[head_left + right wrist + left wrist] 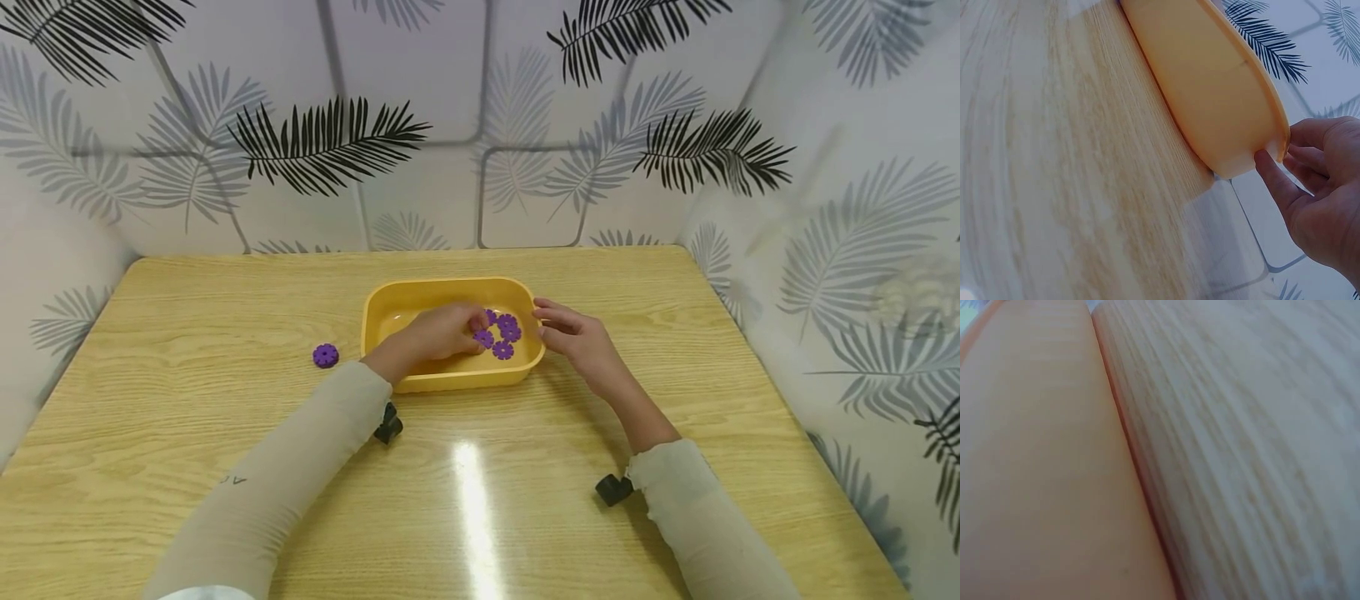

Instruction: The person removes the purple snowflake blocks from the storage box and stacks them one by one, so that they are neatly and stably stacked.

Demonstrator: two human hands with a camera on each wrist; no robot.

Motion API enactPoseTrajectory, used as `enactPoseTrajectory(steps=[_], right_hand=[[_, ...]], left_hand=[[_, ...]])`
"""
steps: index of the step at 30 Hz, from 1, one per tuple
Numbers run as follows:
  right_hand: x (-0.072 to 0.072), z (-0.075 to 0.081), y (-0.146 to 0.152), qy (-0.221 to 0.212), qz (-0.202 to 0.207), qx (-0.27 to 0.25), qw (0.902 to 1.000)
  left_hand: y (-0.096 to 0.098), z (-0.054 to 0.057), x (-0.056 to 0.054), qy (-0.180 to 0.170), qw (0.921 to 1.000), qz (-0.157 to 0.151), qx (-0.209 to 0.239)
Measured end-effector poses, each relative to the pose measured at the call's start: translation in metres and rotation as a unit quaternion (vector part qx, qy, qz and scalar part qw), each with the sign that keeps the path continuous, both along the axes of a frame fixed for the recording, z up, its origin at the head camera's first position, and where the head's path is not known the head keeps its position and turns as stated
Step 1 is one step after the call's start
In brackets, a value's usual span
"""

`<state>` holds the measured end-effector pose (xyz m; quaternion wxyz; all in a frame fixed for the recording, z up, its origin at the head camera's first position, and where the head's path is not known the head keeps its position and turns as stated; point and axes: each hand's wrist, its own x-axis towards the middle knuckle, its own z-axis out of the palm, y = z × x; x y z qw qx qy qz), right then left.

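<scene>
A yellow plastic bin point(450, 383) stands on the wooden table, with several purple notched discs point(503, 350) at its right end. My left hand point(442, 332) reaches over the near wall into the bin, its thumb and forefinger pinching a purple notched disc point(484, 338). Only the outer bin wall point(1041, 450) and the table show in the left wrist view. My right hand point(581, 337) holds the right end of the bin. In the right wrist view its thumb point(1272, 178) presses the outer wall while the other fingers bend at the rim.
Left of the bin, on the table point(187, 433), lies another purple notched disc point(326, 356), possibly a small stack. Leaf-patterned wall covering point(420, 192) rises behind the table and along its right side.
</scene>
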<state>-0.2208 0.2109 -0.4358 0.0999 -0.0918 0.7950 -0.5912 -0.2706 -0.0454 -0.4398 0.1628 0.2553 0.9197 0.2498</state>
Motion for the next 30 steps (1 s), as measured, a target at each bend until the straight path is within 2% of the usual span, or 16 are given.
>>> enactPoseTrajectory(steps=[9, 19, 22, 30], right_hand=[[0.0011, 0.0007, 0.0, -0.002, -0.004, -0.006, 1.0], [0.0003, 0.0007, 0.001, 0.0, -0.004, -0.006, 1.0], [-0.0005, 0.0003, 0.0014, 0.0, -0.005, -0.005, 1.0], [0.0002, 0.0005, 0.0, -0.001, 0.002, -0.013, 0.9999]], left_hand=[[-0.0041, 0.006, 0.0047, -0.016, 0.9997, 0.013, 0.01], [-0.0035, 0.0078, 0.0025, -0.005, 1.0, 0.007, -0.003], [-0.0037, 0.0077, 0.0018, -0.001, 1.0, 0.004, 0.006], [-0.007, 0.0078, 0.0006, -0.007, 0.998, 0.019, 0.06]])
